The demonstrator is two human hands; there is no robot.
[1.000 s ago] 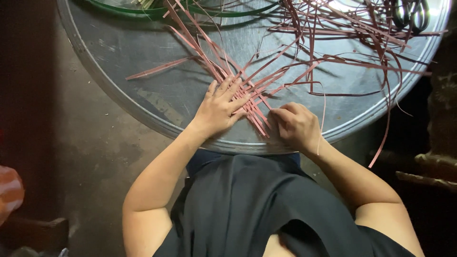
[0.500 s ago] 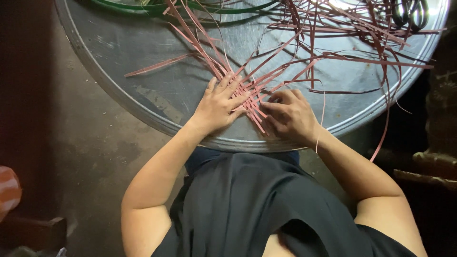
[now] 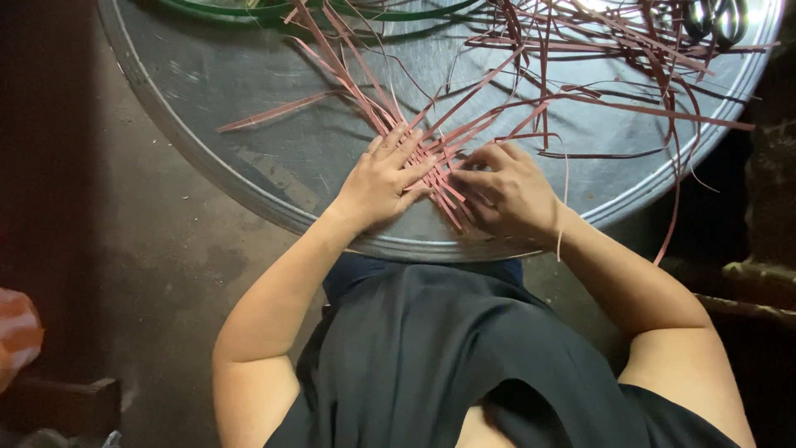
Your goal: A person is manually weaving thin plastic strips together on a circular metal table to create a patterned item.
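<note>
The pink weaving strips lie crossed on a round metal tray, near its front rim. The left hand presses flat, fingers spread, on the woven part. Just beside it, the right hand pinches one strip with curled fingers. The strips look thin, light and springy; I think it is best to hold them near the crossing.

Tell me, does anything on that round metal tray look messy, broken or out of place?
Nothing looks broken. The pink strips sprawl loose and tangled across the round metal tray, and one hangs over its right rim. Only the patch under the left hand and right hand is neatly interlaced.
</note>
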